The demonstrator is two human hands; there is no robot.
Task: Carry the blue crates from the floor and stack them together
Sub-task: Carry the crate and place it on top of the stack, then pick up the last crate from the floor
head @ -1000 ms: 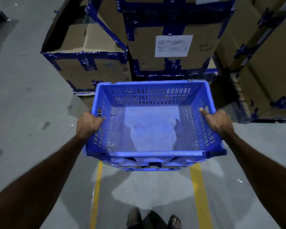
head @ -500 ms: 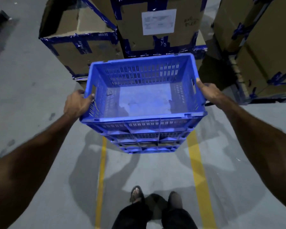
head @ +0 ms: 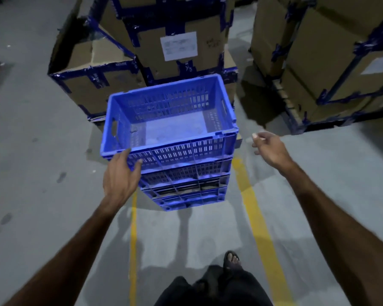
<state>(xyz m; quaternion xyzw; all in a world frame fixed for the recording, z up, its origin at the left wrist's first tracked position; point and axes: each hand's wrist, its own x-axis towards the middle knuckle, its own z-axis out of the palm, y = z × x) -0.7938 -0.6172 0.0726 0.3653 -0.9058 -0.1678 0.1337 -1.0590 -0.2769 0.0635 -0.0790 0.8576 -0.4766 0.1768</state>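
A stack of blue slotted crates [head: 181,188] stands on the grey floor in front of me. The empty top crate [head: 170,120] sits nested on the ones below. My left hand [head: 119,175] touches the near left corner of the top crate with spread, relaxed fingers. My right hand [head: 270,146] hovers to the right of the stack, apart from it, fingers loosely curled and holding nothing.
Taped cardboard boxes [head: 175,40] stand right behind the stack, and more boxes on a pallet [head: 332,62] fill the right. Two yellow floor lines [head: 257,217] run toward me. My feet [head: 230,261] are at the bottom. Open floor lies to the left.
The crate I carried in both hands now rests on the stack. My right hand has let go and drawn away to the right; my left hand has slid to the near corner.
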